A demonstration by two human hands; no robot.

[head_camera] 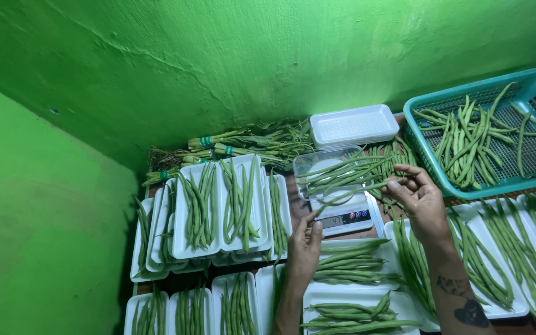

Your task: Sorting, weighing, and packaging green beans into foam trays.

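— Where are the hands?

— Both are over the middle of the worktop [293,186], at the small digital scale [350,214]. The right hand [422,200] is raised beside the scale's right edge, fingers pinched shut on a long green bean [355,188] that reaches left across the scale. The left hand [306,243] sits just in front of the scale's near left corner, fingers loosely curled and holding nothing, fingertips close to the bean's left end.

— What is on the scale?

— A clear plastic tub [317,166] with a loose pile of beans [337,172] lying in it. The held bean lies across the near side of that pile; whether it touches the pile I cannot tell.

— And around them?

— Toward the right far corner stands a teal plastic basket [448,184] with more loose beans in it, well apart from the left hand, near the right one. Behind the scale is a stack of empty white trays [353,126], and next to it, along the far edge, bundled leafy stalks [249,144] tied with green bands. Left of the scale, filled foam trays [215,205] overlap one another, each carrying a row of beans. More filled trays [355,298] line the near edge below both wrists, and others run along the right side under the basket.
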